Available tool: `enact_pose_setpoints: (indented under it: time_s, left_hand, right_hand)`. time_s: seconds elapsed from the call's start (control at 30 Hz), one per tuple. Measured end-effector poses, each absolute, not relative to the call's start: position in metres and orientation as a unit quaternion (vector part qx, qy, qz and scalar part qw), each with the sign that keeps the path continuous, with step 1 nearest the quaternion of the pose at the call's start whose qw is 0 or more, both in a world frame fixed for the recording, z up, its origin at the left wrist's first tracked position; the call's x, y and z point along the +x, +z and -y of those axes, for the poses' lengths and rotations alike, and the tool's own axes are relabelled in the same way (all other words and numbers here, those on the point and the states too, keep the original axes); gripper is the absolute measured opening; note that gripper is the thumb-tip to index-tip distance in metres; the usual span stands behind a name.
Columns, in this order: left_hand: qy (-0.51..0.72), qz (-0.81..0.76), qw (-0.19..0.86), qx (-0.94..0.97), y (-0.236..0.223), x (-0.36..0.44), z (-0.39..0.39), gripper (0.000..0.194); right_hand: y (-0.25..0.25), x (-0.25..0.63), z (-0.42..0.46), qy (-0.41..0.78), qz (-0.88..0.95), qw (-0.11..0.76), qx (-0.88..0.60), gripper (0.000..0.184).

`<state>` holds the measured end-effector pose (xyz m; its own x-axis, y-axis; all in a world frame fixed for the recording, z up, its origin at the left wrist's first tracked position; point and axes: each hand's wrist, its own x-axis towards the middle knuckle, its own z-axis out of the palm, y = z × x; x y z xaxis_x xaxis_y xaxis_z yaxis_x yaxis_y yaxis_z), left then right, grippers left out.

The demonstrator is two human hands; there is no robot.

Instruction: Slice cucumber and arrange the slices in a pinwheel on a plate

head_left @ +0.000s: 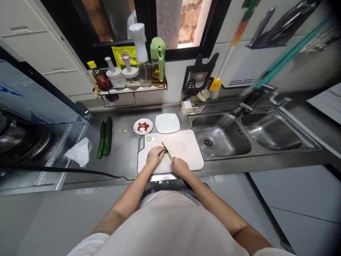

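A white cutting board (183, 147) lies on the steel counter in front of me. My right hand (179, 166) grips a knife (166, 150) by its handle, the blade angled up and left across the board. My left hand (154, 156) is curled over a small green vegetable piece (166, 150), mostly hidden, right against the blade. One cucumber slice (149, 138) rests at the board's top left corner.
Two whole cucumbers (104, 139) lie left of the board beside a crumpled tissue (79, 152). A small dish of chopped red chili (143, 126) and a white plate (167, 123) sit behind the board. A double sink (247, 137) is on the right, a stove (23, 140) far left.
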<state>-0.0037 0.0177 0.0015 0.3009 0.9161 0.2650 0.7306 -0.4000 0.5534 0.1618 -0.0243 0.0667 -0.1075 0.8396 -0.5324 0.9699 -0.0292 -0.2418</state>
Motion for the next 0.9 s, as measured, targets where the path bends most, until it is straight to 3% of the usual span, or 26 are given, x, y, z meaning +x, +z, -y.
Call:
enact_pose_setpoints:
  time_s: [0.33,0.7,0.9]
  left_hand:
    - [0.267,-0.535,0.19,0.779,0.01,-0.004,-0.018,0.021]
    - [0.396,-0.615,0.233,0.641,0.023,-0.01,-0.028,0.025]
    - [0.329,-0.554,0.226,0.73,0.042,-0.004,-0.034,0.025]
  right_hand:
    - [0.074,0.18,0.033,-0.274,-0.687,0.111,0.663,0.03]
    - [0.074,0.197,0.031,-0.144,-0.696,0.1,0.696,0.035]
    - [0.071,0.197,0.03,-0.104,-0.707,0.067,0.697,0.041]
